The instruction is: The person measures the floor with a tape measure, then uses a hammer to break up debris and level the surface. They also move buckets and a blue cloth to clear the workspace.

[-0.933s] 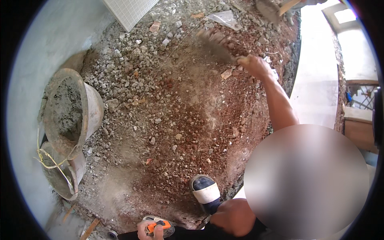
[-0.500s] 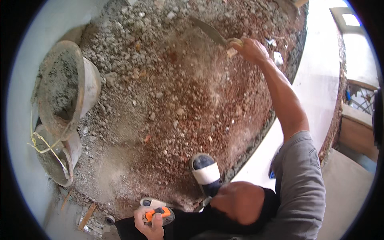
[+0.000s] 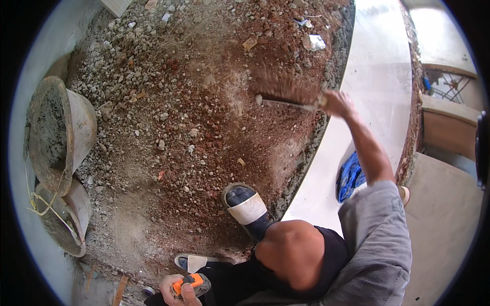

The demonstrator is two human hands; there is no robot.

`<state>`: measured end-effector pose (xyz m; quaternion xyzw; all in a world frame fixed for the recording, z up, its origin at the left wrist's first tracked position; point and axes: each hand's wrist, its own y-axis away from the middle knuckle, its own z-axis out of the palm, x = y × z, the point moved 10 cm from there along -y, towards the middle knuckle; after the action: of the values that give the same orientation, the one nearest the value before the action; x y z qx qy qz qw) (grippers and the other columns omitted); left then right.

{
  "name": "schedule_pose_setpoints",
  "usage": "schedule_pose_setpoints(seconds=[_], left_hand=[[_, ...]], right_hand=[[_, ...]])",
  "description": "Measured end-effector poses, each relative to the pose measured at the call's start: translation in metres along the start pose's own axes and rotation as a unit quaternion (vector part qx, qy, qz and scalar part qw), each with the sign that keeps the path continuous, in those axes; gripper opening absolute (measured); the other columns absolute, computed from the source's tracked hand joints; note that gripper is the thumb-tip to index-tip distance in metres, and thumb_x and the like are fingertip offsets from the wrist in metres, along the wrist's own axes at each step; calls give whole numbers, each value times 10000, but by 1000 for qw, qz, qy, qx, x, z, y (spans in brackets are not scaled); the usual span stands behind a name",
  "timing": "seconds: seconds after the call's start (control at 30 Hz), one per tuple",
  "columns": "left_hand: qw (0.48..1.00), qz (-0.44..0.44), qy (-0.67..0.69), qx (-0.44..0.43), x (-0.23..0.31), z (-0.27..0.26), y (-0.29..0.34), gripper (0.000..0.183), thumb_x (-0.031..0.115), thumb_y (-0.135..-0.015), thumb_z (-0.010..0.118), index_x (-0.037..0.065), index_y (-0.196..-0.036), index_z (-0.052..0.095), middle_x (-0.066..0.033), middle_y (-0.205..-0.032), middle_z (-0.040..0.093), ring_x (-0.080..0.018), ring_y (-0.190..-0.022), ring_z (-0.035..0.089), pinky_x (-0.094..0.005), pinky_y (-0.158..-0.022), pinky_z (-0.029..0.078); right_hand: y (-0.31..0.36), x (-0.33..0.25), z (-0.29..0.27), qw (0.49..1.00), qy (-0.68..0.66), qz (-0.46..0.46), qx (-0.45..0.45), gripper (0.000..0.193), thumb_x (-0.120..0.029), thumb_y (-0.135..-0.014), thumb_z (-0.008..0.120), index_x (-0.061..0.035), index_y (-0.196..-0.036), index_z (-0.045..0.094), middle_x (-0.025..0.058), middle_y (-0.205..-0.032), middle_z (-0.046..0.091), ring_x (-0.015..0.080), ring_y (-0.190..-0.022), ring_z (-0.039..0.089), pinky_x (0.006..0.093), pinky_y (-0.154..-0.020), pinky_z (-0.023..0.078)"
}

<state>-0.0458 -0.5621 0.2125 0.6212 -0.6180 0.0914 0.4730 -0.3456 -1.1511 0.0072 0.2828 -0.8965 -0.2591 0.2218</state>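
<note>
My right hand (image 3: 339, 104), blurred by motion, grips the handle of a trowel (image 3: 288, 103) over the loose reddish soil and rubble (image 3: 168, 127). The trowel's blade reaches leftward from the hand, low at the soil, with a smear of dirt just behind it. Down at the lower edge, my left hand (image 3: 176, 290) is closed around a small orange and grey hand-sized tool (image 3: 190, 283), held above my dark-clothed leg. What kind of tool it is I cannot make out.
Two worn buckets, one holding grey mortar (image 3: 81, 122) and one tipped (image 3: 84, 201), stand by the left wall. White tile flooring (image 3: 377, 66) borders the soil on the right, with a blue bag (image 3: 351, 176) on it. My sandalled foot (image 3: 247, 206) rests on the soil.
My right hand has swung the trowel nearer to me, from the far soil to beside the tile edge. The left hand still holds the orange tool; the whole view has shifted.
</note>
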Motion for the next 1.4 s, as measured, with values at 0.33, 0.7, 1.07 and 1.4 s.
schedule_pose_setpoints(seconds=[0.33,0.7,1.07,1.4], left_hand=[[991,125,56,-8,6,-3,12,411,352,-774,706,18,-899,502,-91,-769,548,-187,-660,526,-309,-614,449],[983,176,61,6,-1,-33,30,419,301,-736,737,24,-939,497,-97,-776,557,-182,-631,550,-307,-569,478],[975,192,107,24,-12,-57,55,430,342,-724,750,42,-909,504,-63,-723,570,-192,-580,584,-300,-531,501],[961,208,179,-30,-12,-59,67,442,332,-723,720,26,-928,476,-66,-778,499,-186,-562,532,-321,-515,494]], right_hand=[[57,-48,-44,980,-182,20,76,275,-298,-802,618,-106,-995,660,173,-856,666,313,-824,658,425,-740,511],[136,-366,47,793,301,-528,33,261,-202,-1009,337,-3,-1148,433,-11,-485,362,44,-374,370,149,-262,285],[100,-364,6,923,107,-369,-34,373,-321,-1019,265,-54,-1049,524,-3,-548,430,34,-382,330,162,-304,283],[44,-278,-102,908,27,-357,216,364,-227,-996,387,-116,-1338,449,45,-683,561,7,-448,422,185,-355,393]])
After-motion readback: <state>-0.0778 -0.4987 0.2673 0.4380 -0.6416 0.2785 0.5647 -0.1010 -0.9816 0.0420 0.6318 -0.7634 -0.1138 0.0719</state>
